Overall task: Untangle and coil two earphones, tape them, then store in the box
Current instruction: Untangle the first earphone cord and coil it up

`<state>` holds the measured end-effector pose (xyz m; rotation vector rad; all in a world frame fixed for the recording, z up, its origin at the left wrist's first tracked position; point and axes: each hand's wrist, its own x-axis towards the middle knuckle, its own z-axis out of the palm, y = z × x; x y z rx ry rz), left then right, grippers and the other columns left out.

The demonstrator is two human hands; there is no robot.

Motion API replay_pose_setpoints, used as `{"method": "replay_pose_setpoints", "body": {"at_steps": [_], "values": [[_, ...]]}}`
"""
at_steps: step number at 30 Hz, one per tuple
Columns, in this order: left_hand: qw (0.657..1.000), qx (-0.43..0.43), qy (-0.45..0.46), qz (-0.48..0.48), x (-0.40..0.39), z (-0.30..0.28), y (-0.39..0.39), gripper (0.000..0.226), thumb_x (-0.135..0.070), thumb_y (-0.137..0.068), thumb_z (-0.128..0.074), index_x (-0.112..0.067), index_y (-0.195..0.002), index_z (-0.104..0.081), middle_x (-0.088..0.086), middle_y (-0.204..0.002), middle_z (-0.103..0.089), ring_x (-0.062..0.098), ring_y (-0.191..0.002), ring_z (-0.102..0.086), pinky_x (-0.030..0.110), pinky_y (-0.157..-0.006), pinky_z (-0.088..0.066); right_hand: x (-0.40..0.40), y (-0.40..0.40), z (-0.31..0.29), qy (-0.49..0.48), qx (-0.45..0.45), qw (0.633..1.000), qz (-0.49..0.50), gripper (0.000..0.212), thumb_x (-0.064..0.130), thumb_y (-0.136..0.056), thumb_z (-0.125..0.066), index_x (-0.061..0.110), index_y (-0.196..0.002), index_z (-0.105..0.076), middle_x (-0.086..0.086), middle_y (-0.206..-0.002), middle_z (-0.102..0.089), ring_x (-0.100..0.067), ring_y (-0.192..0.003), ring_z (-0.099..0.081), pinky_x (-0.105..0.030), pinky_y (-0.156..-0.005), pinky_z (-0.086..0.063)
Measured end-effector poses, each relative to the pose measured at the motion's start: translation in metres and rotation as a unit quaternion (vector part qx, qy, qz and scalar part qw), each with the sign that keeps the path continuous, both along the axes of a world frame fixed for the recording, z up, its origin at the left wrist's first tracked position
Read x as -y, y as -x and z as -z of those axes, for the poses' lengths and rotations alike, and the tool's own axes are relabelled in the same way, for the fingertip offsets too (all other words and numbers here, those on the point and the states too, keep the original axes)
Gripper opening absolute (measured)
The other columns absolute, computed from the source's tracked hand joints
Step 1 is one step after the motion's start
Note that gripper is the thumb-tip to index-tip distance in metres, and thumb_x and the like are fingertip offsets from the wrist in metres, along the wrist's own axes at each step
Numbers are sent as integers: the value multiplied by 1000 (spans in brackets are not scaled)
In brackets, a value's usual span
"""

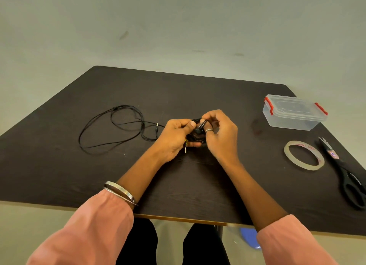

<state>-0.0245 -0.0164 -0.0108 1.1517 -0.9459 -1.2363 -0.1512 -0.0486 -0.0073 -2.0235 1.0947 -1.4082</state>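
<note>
Both hands meet over the middle of the dark worktop (198,98), closed on one bundle. The left hand (175,137) curls its fingers round a coiled black earphone (197,133), thumb pressed on top of the coil near its upper edge. The right hand (219,132) pinches the same coil from the other side with thumb and forefinger; a silver ring sits on one finger. The coil is small and tight, held just above the surface between the two palms. Its gold-tipped plug (185,147) sticks out below the left hand, long axis running toward the person and slightly down.

Left of the hands, a second earphone (116,128) lies loose on the worktop in wide, overlapping loops. Its plug end (156,124) rests near the left hand, pointing away from the person.

At the far right stands a clear plastic box (293,113) with red clips, lid on, its long axis slanting toward the right edge. Nearer, a roll of clear tape (304,155) lies flat. Just beside it on the right are black scissors (342,171), blades pointing away, handles toward the person.

A silver bangle (120,192) circles the left wrist above a pink sleeve (89,231).
</note>
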Motion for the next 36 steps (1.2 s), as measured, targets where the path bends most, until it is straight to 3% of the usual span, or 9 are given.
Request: {"method": "replay_pose_setpoints", "body": {"at_steps": [2,5,7,13,21,26,30,34,36], "values": [[997,62,23,-35,2,4,1,24,-13,-101,-46,-6,-92,-67,11,-83,-67,20,-73,-70,34,-59,-59,1,1,0,167,-135,975,55,17,5,-81,-56,16,-90,-66,1,-92,-63,-19,-85,-55,-37,-67,-45],[969,212,71,-107,6,10,-3,22,-17,-99,-49,-14,-87,-68,9,-84,-68,25,-77,-70,44,-64,-60,1,4,-5,284,-232,927,72,18,6,-80,-58,16,-91,-68,-6,-96,-61,-25,-87,-53,-38,-63,-37],[943,287,94,-140,5,11,-6,21,-18,-98,-50,-16,-90,-68,5,-84,-69,22,-76,-70,44,-65,-59,2,9,-5,300,-280,912,31,22,7,-81,-58,17,-98,-68,-6,-100,-60,-25,-92,-52,-38,-67,-35],[910,365,108,-162,-4,6,1,19,-13,-101,-44,-5,-102,-62,9,-82,-66,14,-47,-63,21,-38,-50,8,15,-5,274,-398,875,-16,27,16,-80,-57,15,-104,-67,-4,-109,-57,-23,-104,-41,-36,-77,-27],[914,366,92,-149,-3,7,2,17,-14,-100,-46,-9,-101,-62,5,-84,-64,13,-46,-63,19,-36,-46,9,20,-5,273,-374,886,0,18,26,-84,-60,21,-94,-74,3,-103,-62,-18,-101,-44,-35,-76,-26],[978,176,43,-105,0,3,-2,18,-14,-97,-54,-3,-100,-68,17,-93,-69,28,-76,-71,39,-53,-60,11,20,-2,313,-322,891,65,16,25,-83,-60,21,-90,-74,1,-92,-64,-23,-91,-49,-34,-66,-29],[994,84,27,-63,-1,0,-5,18,-11,-96,-55,0,-102,-66,14,-87,-70,24,-78,-71,33,-57,-60,9,14,1,330,-309,886,104,13,16,-82,-62,13,-86,-74,-6,-87,-64,-27,-83,-55,-35,-59,-39],[975,188,106,-61,2,3,-7,14,-7,-94,-56,-3,-102,-68,6,-79,-71,15,-72,-70,25,-65,-57,8,12,-1,124,-142,981,46,19,2,-77,-64,14,-88,-74,-4,-88,-63,-21,-87,-55,-25,-71,-42],[976,185,108,-46,2,3,-5,14,-6,-94,-56,-5,-102,-68,4,-78,-71,11,-72,-69,26,-72,-57,9,13,-3,38,-69,997,24,24,-4,-75,-66,15,-86,-75,-1,-87,-66,-16,-84,-59,-18,-73,-44]]}}
